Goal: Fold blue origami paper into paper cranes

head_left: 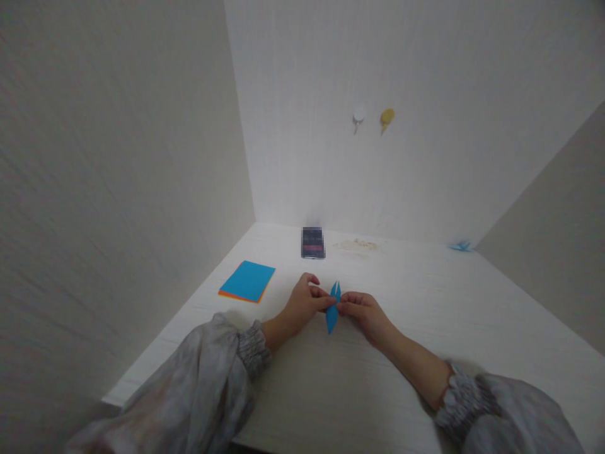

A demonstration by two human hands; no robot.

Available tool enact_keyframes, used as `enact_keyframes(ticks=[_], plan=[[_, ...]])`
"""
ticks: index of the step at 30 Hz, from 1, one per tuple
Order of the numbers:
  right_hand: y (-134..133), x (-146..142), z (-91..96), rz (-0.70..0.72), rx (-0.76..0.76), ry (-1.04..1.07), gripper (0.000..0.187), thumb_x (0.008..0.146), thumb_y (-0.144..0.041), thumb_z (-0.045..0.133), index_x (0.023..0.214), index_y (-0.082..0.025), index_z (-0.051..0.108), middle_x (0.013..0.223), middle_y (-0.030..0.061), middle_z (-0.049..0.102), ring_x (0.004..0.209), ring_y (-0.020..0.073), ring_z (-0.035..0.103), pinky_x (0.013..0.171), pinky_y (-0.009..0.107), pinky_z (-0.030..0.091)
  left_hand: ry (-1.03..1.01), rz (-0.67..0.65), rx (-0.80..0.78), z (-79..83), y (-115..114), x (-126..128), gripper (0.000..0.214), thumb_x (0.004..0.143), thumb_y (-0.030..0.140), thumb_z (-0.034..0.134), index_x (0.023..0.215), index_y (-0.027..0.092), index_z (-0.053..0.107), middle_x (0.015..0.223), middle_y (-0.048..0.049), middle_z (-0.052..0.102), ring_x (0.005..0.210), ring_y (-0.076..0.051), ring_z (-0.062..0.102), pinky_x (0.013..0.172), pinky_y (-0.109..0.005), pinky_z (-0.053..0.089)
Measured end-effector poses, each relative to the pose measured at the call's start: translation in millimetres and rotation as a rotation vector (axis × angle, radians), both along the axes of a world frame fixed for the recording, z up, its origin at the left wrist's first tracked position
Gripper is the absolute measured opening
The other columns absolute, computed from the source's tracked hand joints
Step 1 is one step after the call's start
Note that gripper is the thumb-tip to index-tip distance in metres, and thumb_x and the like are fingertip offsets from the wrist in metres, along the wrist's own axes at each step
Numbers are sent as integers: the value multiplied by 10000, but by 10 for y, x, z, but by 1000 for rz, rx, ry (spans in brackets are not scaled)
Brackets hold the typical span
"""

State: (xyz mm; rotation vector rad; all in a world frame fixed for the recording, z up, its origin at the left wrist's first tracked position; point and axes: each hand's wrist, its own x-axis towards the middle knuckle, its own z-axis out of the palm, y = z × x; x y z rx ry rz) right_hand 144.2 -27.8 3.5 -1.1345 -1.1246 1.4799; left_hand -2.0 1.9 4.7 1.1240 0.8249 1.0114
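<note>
Between my hands, just above the white table, is a narrow piece of folded blue origami paper (333, 320). Its far end splits into two thin points, and its near end tapers to one tip. My left hand (307, 302) pinches its left edge between thumb and fingers. From the other side, my right hand (362, 309) grips the right edge at about the middle. The fingertips of both hands nearly meet there and hide a small part of the paper.
A stack of origami paper (248, 280), blue on top with orange below, lies to the left. A phone (312, 243) rests near the back wall. Folded blue paper (460, 246) sits in the far right corner. White (358, 115) and yellow hooks (387, 116) hang on the wall.
</note>
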Motion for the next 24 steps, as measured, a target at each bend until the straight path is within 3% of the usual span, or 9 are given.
enact_keyframes(ticks=[10,15,19,24], plan=[[-15,-28,9,-12,-3,-79,136,590,-267,647,569,-156,570,515,-36,531,476,90,410,484,228,270,29,11,92,-61,0,-1,458,576,139,671,759,205,257,564,73,566,498,-88,554,498,-183,418],[-23,-36,40,-16,41,-41,138,615,-285,627,576,-162,577,549,-24,561,535,113,469,557,246,336,-66,-40,23,-20,-20,-21,471,583,243,706,766,201,275,587,53,581,528,-124,592,543,-245,470],[-18,-25,32,-17,58,-63,173,665,-316,599,588,-161,579,566,-16,551,546,115,470,548,244,345,-90,-107,-14,33,-39,-44,362,666,325,647,802,182,343,630,13,610,574,-156,620,588,-306,494],[-21,-18,6,-57,238,-78,172,703,-348,598,789,-207,548,603,-39,535,562,116,488,571,252,388,-65,-76,-36,35,-34,-48,329,659,331,647,798,166,399,642,-9,618,596,-173,626,538,-275,484]])
